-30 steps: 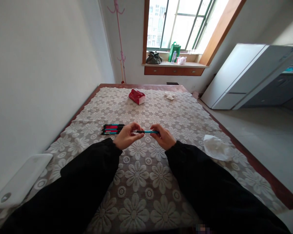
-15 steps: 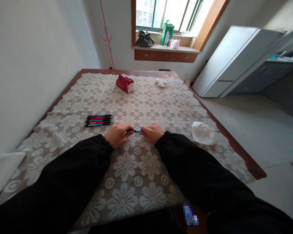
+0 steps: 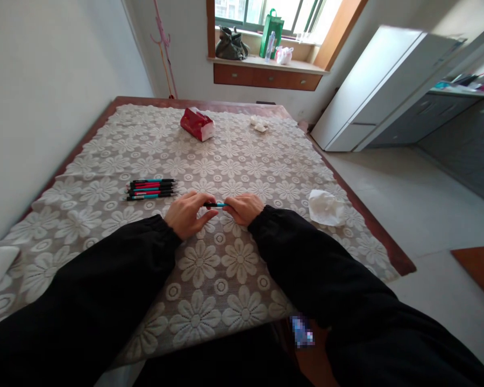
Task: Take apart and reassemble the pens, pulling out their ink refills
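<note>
A wooden desk [image 3: 391,257] carries a lace flower-patterned cloth [image 3: 242,161]. Taking the row of pens [image 3: 151,189] as landmark: a red tissue pack [image 3: 197,124] lies beyond it, a small white wad [image 3: 259,124] farther right, crumpled white paper [image 3: 326,207] well to its right.

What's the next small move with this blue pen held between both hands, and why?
Probably carry it left and lay it beside the row of pens. Both the left hand and right hand pinch the blue pen just above the lace tablecloth, and the others lie lined up to the left of the left hand, so it seems to belong there.
</note>
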Available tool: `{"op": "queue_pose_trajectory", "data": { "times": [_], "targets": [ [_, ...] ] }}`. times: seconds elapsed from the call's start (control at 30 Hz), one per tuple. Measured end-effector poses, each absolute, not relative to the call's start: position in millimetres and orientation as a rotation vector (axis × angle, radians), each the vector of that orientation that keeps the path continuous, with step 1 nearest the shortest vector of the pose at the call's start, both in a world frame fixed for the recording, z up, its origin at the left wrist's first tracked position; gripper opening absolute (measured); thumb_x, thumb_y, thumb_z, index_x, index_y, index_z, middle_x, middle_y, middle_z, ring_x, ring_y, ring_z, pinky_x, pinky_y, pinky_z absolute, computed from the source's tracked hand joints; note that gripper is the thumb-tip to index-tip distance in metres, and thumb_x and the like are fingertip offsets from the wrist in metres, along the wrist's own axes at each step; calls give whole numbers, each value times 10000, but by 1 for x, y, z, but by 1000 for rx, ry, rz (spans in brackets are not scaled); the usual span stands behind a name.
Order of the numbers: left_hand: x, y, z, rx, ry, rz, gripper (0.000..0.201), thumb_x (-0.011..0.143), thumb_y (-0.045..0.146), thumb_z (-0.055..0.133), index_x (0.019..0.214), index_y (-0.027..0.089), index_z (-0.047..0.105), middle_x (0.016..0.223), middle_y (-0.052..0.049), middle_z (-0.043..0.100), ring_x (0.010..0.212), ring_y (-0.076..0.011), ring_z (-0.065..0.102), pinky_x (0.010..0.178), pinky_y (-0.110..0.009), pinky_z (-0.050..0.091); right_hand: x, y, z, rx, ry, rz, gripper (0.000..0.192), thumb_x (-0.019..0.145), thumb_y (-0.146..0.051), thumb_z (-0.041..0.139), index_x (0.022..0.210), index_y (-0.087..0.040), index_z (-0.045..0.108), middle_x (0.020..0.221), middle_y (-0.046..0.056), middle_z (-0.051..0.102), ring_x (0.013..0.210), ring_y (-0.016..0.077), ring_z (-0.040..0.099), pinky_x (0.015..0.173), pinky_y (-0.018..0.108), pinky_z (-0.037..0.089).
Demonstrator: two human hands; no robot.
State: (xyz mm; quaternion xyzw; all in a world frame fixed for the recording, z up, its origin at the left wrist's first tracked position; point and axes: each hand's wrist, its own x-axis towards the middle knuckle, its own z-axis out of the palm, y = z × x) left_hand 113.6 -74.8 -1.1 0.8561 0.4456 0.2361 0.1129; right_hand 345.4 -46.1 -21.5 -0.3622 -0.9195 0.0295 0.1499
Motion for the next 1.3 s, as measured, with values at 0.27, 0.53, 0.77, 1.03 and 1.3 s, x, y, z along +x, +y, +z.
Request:
{"op": "queue_pose_trajectory", "data": {
  "times": [0.27,0.53,0.77,1.03,1.3],
  "targets": [
    [113,-73,-1,2520,1283,654,342,1004,425,436,1053,204,692,931,-62,721,956,-234,616,885,-366,485,345,-51,-17,-972,-2661,73,353,1059,-402,362,927,-201,619,767,55,688,658,190,573,625,318,287],
    [113,-72,-4,2551,1267,643,324,979,447,499,1107,206,673,1019,-67,724,990,-246,610,915,-389,477,346,-49,-21,-962,-2605,204,315,1044,-420,403,986,-216,636,791,55,697,711,199,606,669,304,343],
    [114,-73,-3,2557,1270,663,285,990,413,481,962,205,675,951,-58,727,954,-234,611,883,-361,476,346,-47,-24,-851,-2613,216,250,1036,-363,441,1131,-248,642,892,54,727,768,207,633,712,311,382],
    [114,-73,-3,2572,1275,642,257,965,413,534,1017,202,670,970,-59,727,967,-238,610,886,-365,476,345,-48,-22,-828,-2665,155,273,1055,-340,399,1137,-236,638,942,60,726,811,216,633,729,325,392],
    [115,-72,-2,2588,1245,668,312,996,424,467,1046,191,668,978,-61,724,940,-231,610,865,-367,482,344,-48,-21,-826,-2653,116,217,1048,-306,440,1144,-216,614,950,64,698,845,203,614,741,310,381]
  ]
}}
